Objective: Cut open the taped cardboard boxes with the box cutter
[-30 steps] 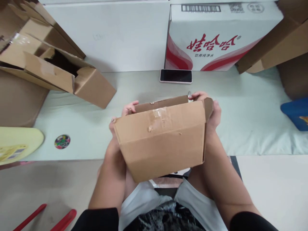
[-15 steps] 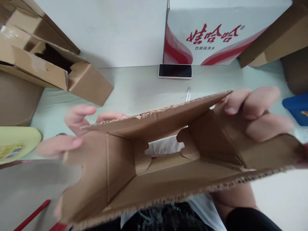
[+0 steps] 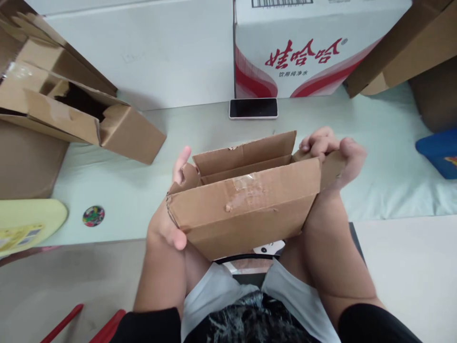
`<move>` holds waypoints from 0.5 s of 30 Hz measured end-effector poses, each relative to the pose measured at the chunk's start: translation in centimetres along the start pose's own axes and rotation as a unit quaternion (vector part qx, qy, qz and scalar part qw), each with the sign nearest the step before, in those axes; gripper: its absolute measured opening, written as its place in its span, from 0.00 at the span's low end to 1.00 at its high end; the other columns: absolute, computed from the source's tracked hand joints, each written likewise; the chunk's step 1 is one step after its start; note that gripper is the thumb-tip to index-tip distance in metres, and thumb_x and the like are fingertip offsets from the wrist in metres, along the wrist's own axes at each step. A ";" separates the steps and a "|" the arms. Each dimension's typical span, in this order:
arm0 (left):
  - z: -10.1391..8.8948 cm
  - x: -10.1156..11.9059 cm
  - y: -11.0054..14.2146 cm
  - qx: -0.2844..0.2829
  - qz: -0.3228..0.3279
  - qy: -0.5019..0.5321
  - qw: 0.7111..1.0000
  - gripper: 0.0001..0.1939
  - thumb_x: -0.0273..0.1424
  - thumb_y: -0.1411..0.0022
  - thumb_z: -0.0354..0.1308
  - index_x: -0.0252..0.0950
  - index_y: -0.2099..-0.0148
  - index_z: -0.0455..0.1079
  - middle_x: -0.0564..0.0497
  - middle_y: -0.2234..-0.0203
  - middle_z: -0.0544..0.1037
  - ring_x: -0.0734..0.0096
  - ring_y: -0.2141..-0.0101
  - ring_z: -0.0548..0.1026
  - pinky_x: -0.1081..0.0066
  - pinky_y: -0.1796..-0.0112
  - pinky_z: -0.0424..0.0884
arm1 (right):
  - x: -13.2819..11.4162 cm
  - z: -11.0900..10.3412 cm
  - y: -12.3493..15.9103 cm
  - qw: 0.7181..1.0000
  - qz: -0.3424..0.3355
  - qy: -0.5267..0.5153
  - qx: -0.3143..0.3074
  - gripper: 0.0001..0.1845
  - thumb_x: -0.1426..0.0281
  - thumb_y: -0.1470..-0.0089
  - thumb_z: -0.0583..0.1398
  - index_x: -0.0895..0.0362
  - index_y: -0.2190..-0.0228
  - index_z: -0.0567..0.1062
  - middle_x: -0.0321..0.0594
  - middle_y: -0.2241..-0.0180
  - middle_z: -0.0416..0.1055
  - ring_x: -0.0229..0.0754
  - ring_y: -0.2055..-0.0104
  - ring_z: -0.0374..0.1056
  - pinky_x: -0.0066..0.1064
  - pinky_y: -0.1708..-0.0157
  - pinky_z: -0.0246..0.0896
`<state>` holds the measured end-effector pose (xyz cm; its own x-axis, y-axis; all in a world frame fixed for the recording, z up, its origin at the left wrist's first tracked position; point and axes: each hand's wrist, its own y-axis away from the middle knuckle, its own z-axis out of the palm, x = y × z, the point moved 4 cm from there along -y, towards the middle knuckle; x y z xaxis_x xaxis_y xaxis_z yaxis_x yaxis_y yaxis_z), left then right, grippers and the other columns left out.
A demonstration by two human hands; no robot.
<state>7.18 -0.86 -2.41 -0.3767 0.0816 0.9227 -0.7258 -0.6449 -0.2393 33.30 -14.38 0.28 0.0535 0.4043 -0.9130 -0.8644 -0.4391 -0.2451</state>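
Note:
A small brown cardboard box (image 3: 246, 209) with raised top flaps is held above my lap, its torn tape mark facing me. My left hand (image 3: 174, 214) supports its left end, thumb at the lower corner and a finger up by the left flap. At the other end, my right hand (image 3: 333, 157) has its fingers curled over the right side flap (image 3: 332, 169). Both long flaps stand outward from the opening, and the inside is mostly hidden from this angle.
Behind the box, a phone (image 3: 253, 108) lies on the pale green cloth (image 3: 200, 124). A white and red carton (image 3: 303, 57) stands behind it. An opened cardboard box (image 3: 132, 128) sits left, near a yellow-green container (image 3: 32, 224) and a round patterned disc (image 3: 94, 216). A blue object (image 3: 439, 152) lies right.
The box has moved down and away from the camera and tipped, so its outer side now faces me instead of its inside. Both hands still hold its ends.

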 end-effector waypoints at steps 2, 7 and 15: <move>0.1 -0.1 -0.4 -0.077 -0.027 -0.023 0.996 0.63 0.56 0.55 0.77 0.55 0.23 0.52 0.47 0.44 0.73 0.43 0.35 0.71 0.38 0.32 0.64 | 0.3 0.1 0.1 1.000 0.007 -0.003 0.009 0.32 0.49 0.48 0.57 0.55 0.89 0.54 0.37 0.78 0.50 0.37 0.73 0.58 0.34 0.71 0.54; -1.9 -1.0 -2.6 0.048 -0.042 0.050 0.997 0.41 0.46 0.56 0.77 0.43 0.40 0.75 0.48 0.51 0.79 0.53 0.51 0.80 0.51 0.45 0.78 | 1.9 -0.6 -0.4 1.000 0.011 0.004 0.003 0.22 0.49 0.41 0.55 0.53 0.74 0.71 0.40 0.66 0.69 0.41 0.62 0.71 0.36 0.61 0.65; -5.0 -0.2 -3.6 0.327 0.025 0.027 0.944 0.18 0.47 0.48 0.68 0.40 0.67 0.71 0.53 0.66 0.82 0.64 0.62 0.79 0.68 0.63 0.77 | 6.3 -0.8 -0.3 0.975 0.127 0.025 -0.181 0.25 0.55 0.52 0.63 0.47 0.51 0.73 0.39 0.48 0.77 0.47 0.48 0.77 0.42 0.49 0.73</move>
<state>6.95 5.20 -3.21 -0.4426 0.0663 0.8943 -0.2035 -0.9787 -0.0281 34.27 -12.38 -5.65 -0.1074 0.2093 -0.9719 -0.6204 -0.7780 -0.0990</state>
